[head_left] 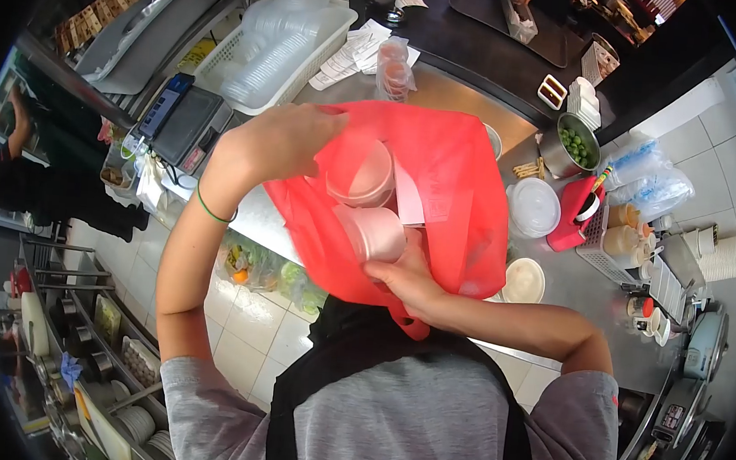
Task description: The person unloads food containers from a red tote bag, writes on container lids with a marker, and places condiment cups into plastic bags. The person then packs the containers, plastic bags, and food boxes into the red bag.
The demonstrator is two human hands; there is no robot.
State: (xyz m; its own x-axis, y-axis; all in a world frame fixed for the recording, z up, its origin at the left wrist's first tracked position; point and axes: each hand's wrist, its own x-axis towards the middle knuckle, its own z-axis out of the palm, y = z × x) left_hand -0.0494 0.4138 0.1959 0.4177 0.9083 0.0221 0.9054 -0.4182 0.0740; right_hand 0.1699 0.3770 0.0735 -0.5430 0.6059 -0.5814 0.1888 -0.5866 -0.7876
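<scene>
Red bag (473,212) and its load, as I watch remotely through the head camera. The bag spreads open in front of the chest, over the near edge of the steel tabletop (566,289). The left hand (293,140) has its fingers curled on the bag's edge. The right hand (413,281) reaches into the mouth, thumb and fingers closed around a pale container (374,236), which lies tilted beside a second round container (362,175); a white slip (410,195) sits just beyond. I judge the film light, limp and slippery, apt to fold or tear if pinched at one spot, so I would take a broad gather of the rim. The containers look smooth and thin-walled, likely to dent under a hard squeeze; I favour an even hold around the side, just below the rim, with the base kept low. Red film tints the view, and I cannot tell how full they are.
</scene>
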